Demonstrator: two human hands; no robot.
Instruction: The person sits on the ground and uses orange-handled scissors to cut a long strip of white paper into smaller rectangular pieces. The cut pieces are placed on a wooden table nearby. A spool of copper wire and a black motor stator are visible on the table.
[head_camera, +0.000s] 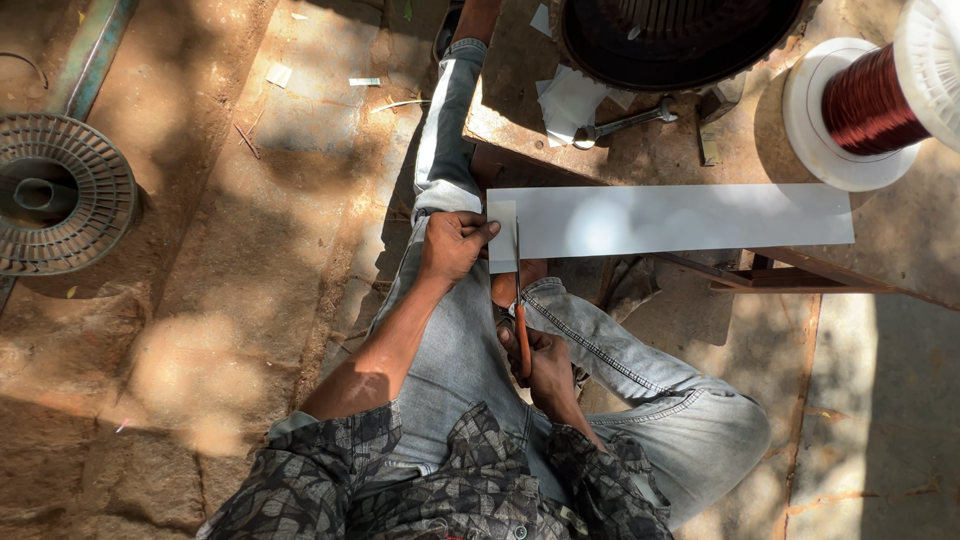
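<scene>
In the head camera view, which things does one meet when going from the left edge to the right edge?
Empty grey spool → left hand pinching the end of the white paper strip → scissors held in the right hand → spanner → spool of copper wire.

No packages, labels, signs or screens showed anywhere in the view. Nothing on the workbench or on the ground bore a printed face. None of the objects in sight carried any wrapping either.
</scene>
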